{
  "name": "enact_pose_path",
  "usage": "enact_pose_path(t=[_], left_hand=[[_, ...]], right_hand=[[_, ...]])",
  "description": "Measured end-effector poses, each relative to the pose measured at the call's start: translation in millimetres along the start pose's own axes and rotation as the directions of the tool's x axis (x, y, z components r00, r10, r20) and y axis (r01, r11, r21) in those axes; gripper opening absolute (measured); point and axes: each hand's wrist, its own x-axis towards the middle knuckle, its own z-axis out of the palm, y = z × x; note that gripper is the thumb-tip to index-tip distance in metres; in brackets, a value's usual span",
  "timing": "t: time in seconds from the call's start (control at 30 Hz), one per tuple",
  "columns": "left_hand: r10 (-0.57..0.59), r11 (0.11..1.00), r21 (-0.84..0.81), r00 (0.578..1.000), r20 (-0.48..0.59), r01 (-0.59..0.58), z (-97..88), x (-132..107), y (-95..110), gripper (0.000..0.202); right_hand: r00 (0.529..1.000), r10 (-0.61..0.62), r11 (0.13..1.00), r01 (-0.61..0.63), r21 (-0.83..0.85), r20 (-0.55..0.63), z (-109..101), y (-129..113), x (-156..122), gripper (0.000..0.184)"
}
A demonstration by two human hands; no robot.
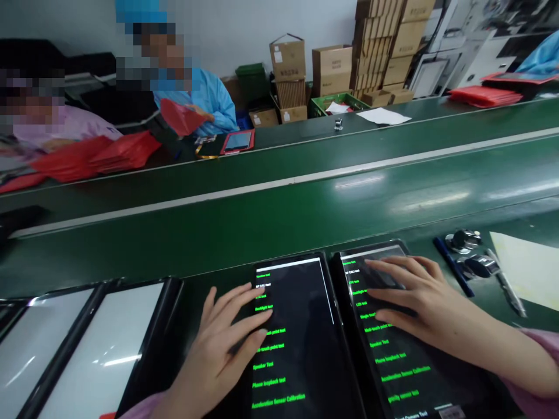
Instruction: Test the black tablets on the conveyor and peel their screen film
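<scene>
Two tablets with dark screens and green test menus lie side by side in front of me. Over the upper left part of the left tablet (305,349) is my left hand (229,331), fingers spread, the tips at its menu lines. My right hand (419,297) reaches in from the right over the right tablet (419,361), its fingers apart near the upper menu entries. Neither hand grips anything. Whether each fingertip touches the glass I cannot tell. The wrists hide parts of the lower edges.
Left of me lie tablets with white screens (117,326). At right are a blue pen (452,265), a silver pen (509,285), small metallic objects (480,266) and paper (524,262). Beyond the green conveyor belt (244,215), co-workers handle red sleeves (126,152); cardboard boxes (332,70) stand behind.
</scene>
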Motion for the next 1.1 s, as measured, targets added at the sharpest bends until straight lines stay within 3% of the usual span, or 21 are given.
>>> enact_pose_path(t=[0.17,0.3,0.53,0.73,0.87,0.93,0.97,1.03,1.1], left_hand=[[-0.027,0.996,0.085,0.995,-0.092,0.035,-4.6,11,-7,0.029],[-0.042,0.991,0.128,0.998,-0.052,0.049,8.0,27,-8,0.035],[-0.028,0.980,0.198,1.000,-0.014,0.030,14.5,28,-5,0.038],[-0.033,0.977,0.212,0.999,0.006,0.030,13.7,27,-7,0.038],[-0.003,0.974,0.225,1.000,0.002,0.002,14.4,25,-10,0.037],[0.011,0.974,0.228,1.000,-0.008,-0.009,14.9,23,-12,0.036],[0.019,0.974,0.227,1.000,-0.012,-0.016,15.3,21,-14,0.037],[0.035,0.975,0.221,0.999,-0.008,-0.033,17.1,16,-19,0.037],[0.035,0.976,0.214,0.999,0.019,-0.038,20.7,12,-27,0.038]], right_hand=[[0.996,0.042,0.997,-0.047,-0.062,-0.079,2,9,15,0.047],[0.997,0.029,0.995,-0.036,-0.094,-0.067,18,13,28,0.054],[0.998,-0.014,0.996,0.008,-0.091,-0.067,26,19,24,0.057],[1.000,-0.008,1.000,0.008,-0.012,-0.027,31,22,25,0.053],[0.995,0.087,0.975,-0.096,0.199,0.052,23,37,21,0.043],[0.969,0.243,0.890,-0.242,0.387,0.046,16,54,12,0.040],[0.933,0.357,0.809,-0.328,0.488,0.037,13,62,5,0.040],[0.803,0.594,0.562,-0.462,0.686,0.054,11,76,-9,0.042],[0.690,0.714,0.339,-0.490,0.803,0.120,15,83,-20,0.046]])
